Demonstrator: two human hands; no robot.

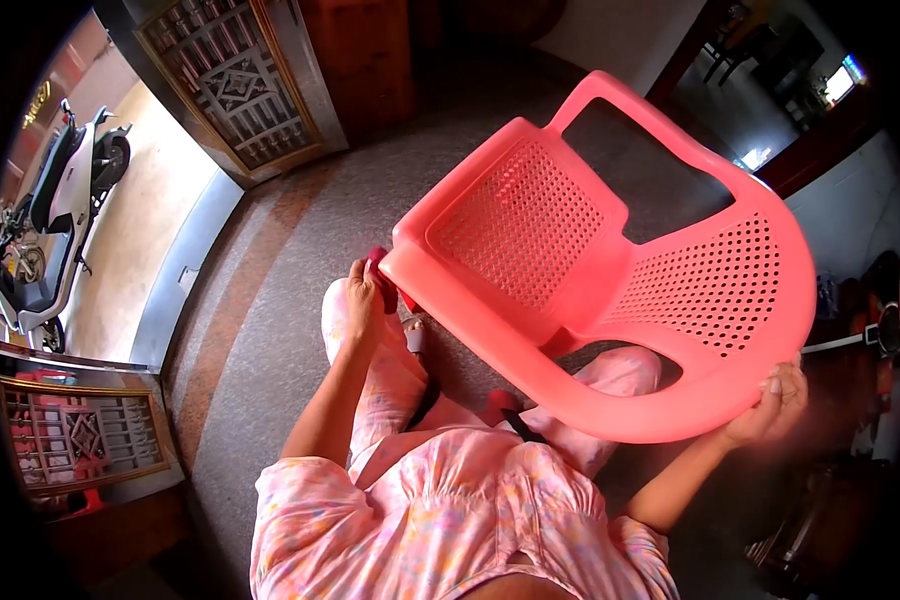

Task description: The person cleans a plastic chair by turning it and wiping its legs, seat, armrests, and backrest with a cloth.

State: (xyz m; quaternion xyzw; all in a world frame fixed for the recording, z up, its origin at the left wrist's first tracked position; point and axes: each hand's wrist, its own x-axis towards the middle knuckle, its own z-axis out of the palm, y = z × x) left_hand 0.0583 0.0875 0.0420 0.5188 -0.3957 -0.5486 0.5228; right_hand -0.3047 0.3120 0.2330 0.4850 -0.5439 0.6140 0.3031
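Note:
A pink plastic armchair (620,270) with a perforated seat and backrest lies tilted across my lap and knees. At the curved top edge of its backrest, on the right, my right hand (773,400) is closed on the rim. My left hand (370,290) is by the chair's left front corner, its fingers closed round a small dark red thing (376,256) that touches the chair. What that thing is cannot be made out. The undersides of the chair and its legs are mostly hidden.
An open doorway with a metal sill (185,275) is at the left, and a scooter (70,200) stands outside. Grille door panels (235,85) flank it. Shoes and dark items (875,330) are at the right. Another doorway (760,90) opens at the upper right.

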